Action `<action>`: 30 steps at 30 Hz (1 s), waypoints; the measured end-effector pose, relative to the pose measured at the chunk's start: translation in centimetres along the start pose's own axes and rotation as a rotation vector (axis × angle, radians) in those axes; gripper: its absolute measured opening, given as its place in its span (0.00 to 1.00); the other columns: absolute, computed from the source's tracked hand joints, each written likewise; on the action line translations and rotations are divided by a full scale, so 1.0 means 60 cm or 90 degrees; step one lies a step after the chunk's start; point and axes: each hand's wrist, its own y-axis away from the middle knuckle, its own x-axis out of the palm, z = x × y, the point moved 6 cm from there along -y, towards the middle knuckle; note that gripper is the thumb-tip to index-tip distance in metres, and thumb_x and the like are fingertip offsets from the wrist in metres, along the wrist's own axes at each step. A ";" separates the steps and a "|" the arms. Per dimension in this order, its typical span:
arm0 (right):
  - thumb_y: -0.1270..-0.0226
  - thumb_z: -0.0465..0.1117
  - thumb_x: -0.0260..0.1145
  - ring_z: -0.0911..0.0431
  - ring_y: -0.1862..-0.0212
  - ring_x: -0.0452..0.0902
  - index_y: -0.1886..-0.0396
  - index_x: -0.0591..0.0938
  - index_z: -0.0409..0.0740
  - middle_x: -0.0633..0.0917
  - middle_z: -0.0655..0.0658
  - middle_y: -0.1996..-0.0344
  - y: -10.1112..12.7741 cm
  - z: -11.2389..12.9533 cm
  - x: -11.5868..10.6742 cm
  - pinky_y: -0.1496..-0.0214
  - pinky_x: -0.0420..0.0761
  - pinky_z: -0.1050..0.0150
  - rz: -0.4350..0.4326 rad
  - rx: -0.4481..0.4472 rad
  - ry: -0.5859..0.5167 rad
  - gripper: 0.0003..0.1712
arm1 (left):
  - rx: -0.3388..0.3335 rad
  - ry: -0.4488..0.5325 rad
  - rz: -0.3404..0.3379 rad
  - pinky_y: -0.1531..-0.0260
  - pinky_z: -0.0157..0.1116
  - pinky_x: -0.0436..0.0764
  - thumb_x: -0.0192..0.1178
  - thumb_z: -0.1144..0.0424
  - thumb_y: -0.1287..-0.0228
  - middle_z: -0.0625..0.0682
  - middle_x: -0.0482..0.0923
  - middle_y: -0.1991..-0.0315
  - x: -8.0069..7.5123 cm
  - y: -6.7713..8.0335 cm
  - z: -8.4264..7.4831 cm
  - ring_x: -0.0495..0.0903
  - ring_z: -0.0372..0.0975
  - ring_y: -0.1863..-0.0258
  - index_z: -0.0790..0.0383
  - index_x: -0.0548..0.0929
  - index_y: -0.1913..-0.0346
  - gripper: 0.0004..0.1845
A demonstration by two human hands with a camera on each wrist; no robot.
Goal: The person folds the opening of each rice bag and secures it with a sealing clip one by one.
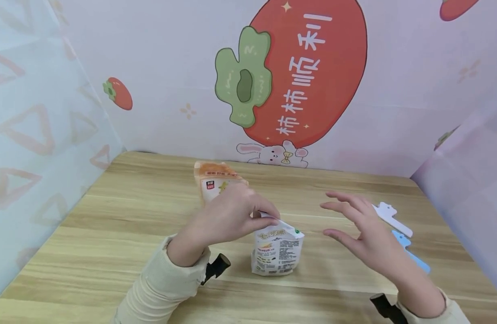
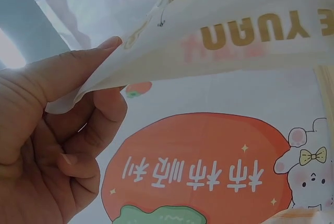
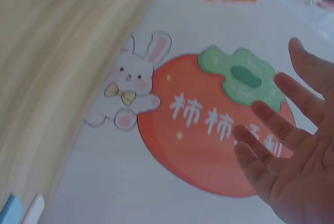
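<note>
Left hand [image 1: 228,216] over the white snack bag [image 1: 277,249], grip pinching the bag's folded top edge — thumb and fingers curled onto the flap. Confirmed in the left wrist view: left hand [image 2: 49,145] with fingertips [image 2: 107,44] pressed on the corner of the white snack bag [image 2: 219,41], printed lettering readable on its face. Bag upright on the wooden surface [image 1: 110,252], directly below the left grip and slightly toward the right hand.

Right hand [image 1: 363,234] raised just beside the bag, not touching it — grip spread, fingers straight and apart, holding nothing. Same in the right wrist view: right hand [image 3: 292,156] with open fingers [image 3: 261,122] against the wall poster.

Orange-topped snack bag [image 1: 213,180] standing just behind the left grip, partly hidden by the hand. White clip [image 1: 391,218] and blue clip [image 1: 410,252] lying side by side on the surface, beyond the right grip on its outer side; partly covered by the right hand. Cream sleeves on both forearms, black strap at each wrist.

Red persimmon poster [image 1: 309,72] with a rabbit drawing on the back wall, well beyond both grips.
</note>
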 end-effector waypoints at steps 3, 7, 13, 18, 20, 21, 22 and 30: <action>0.58 0.30 0.80 0.51 0.38 0.70 0.45 0.82 0.51 0.79 0.45 0.41 0.003 -0.021 -0.012 0.39 0.60 0.77 0.013 0.025 0.006 0.36 | 0.002 0.005 -0.002 0.70 0.22 0.75 0.73 0.64 0.43 0.42 0.88 0.71 0.001 -0.001 0.000 0.81 0.27 0.75 0.55 0.91 0.66 0.03; 0.58 0.29 0.80 0.62 0.38 0.68 0.45 0.82 0.50 0.80 0.46 0.43 0.013 -0.055 -0.028 0.42 0.60 0.78 0.013 0.059 0.021 0.36 | 0.002 0.012 -0.003 0.71 0.22 0.75 0.72 0.64 0.42 0.42 0.88 0.72 0.003 -0.002 0.001 0.80 0.27 0.76 0.55 0.91 0.66 0.02; 0.54 0.29 0.79 0.76 0.38 0.62 0.43 0.82 0.49 0.76 0.60 0.42 0.036 -0.099 -0.054 0.46 0.65 0.75 0.008 0.107 0.020 0.34 | 0.010 0.015 -0.003 0.70 0.22 0.75 0.72 0.65 0.43 0.42 0.88 0.71 0.001 0.000 0.004 0.79 0.26 0.76 0.56 0.91 0.66 0.02; 0.48 0.29 0.76 0.79 0.39 0.61 0.42 0.81 0.48 0.73 0.68 0.41 0.050 -0.128 -0.079 0.50 0.62 0.82 0.013 0.144 0.020 0.31 | 0.003 0.011 -0.002 0.70 0.22 0.76 0.73 0.65 0.43 0.43 0.88 0.70 -0.004 0.001 0.007 0.80 0.26 0.75 0.56 0.91 0.65 0.03; 0.45 0.29 0.75 0.80 0.39 0.60 0.41 0.81 0.48 0.73 0.68 0.42 0.055 -0.142 -0.087 0.49 0.58 0.85 0.013 0.163 0.011 0.31 | 0.002 0.014 -0.002 0.70 0.22 0.76 0.72 0.66 0.43 0.43 0.88 0.70 -0.005 0.000 0.007 0.80 0.25 0.75 0.57 0.91 0.65 0.03; 0.44 0.30 0.75 0.80 0.39 0.60 0.40 0.80 0.49 0.73 0.69 0.42 0.058 -0.149 -0.091 0.49 0.58 0.85 0.016 0.177 0.009 0.30 | 0.002 0.015 -0.002 0.70 0.22 0.76 0.72 0.66 0.43 0.43 0.89 0.70 -0.004 -0.001 0.006 0.80 0.25 0.75 0.57 0.91 0.65 0.03; 0.43 0.31 0.74 0.81 0.39 0.59 0.40 0.80 0.49 0.72 0.70 0.42 0.062 -0.157 -0.094 0.49 0.57 0.86 0.019 0.190 0.005 0.29 | 0.002 0.017 -0.003 0.70 0.22 0.76 0.72 0.66 0.43 0.43 0.89 0.70 -0.004 -0.002 0.006 0.80 0.26 0.75 0.57 0.91 0.65 0.03; 0.37 0.33 0.71 0.83 0.44 0.59 0.39 0.78 0.47 0.70 0.75 0.45 0.095 -0.216 -0.114 0.53 0.57 0.90 0.039 0.271 -0.010 0.26 | -0.003 0.024 0.000 0.70 0.23 0.77 0.73 0.65 0.43 0.43 0.88 0.70 0.002 -0.004 0.006 0.79 0.25 0.75 0.57 0.91 0.65 0.03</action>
